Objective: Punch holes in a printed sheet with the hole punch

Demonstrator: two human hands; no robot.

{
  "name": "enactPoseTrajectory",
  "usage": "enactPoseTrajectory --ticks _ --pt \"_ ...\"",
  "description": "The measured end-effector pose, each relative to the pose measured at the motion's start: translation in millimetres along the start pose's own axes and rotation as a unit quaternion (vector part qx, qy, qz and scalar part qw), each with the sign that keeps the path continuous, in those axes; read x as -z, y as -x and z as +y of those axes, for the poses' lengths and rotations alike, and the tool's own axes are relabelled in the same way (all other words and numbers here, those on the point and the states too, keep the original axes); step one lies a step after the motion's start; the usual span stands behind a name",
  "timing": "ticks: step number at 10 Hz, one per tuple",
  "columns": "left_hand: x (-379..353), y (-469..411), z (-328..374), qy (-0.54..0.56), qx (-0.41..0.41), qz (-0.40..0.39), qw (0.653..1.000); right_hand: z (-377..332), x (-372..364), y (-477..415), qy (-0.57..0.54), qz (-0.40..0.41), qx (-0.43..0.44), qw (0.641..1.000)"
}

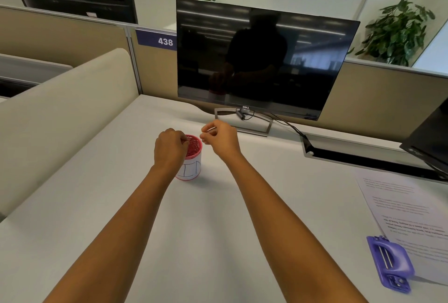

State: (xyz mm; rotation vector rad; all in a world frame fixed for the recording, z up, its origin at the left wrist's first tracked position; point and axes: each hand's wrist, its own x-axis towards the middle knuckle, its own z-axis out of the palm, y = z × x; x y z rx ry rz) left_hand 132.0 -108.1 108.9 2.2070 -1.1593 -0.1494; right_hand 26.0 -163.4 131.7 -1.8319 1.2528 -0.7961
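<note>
A purple hole punch [390,262] lies at the desk's right front, on the left edge of a printed sheet [412,215] that runs off the right side of the view. Both hands are far from them, at the desk's middle. My left hand [169,148] is shut on the rim of a small white tub [191,168] full of red paper clips. My right hand [220,137] hovers just right of the tub, with a thin metal paper clip [209,129] pinched between thumb and fingers.
A dark monitor [261,57] on a stand [244,120] stands behind the hands, its cable trailing right to a cable slot [363,157]. A black device [429,142] sits at the far right. Beige partitions [63,108] bound the desk on the left and back.
</note>
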Motion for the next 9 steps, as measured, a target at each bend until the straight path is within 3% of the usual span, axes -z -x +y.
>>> enactPoseTrajectory --ticks 1,2,6,9 --pt "0.7 -0.8 -1.8 0.005 0.000 0.009 1.000 -10.2 -8.6 -4.6 0.131 -0.053 0.035 0.989" --pt "0.1 -1.2 -5.1 0.003 -0.010 0.017 1.000 -13.1 -15.4 -3.3 0.183 -0.089 0.033 0.978" --pt "-2.7 -3.2 -10.4 -0.012 -0.022 0.030 0.999 -8.4 -26.0 -5.0 0.168 -0.071 0.016 0.983" --pt "-4.8 1.6 -5.3 -0.060 -0.048 0.021 0.997 10.0 -8.5 -1.1 0.108 0.037 0.011 0.993"
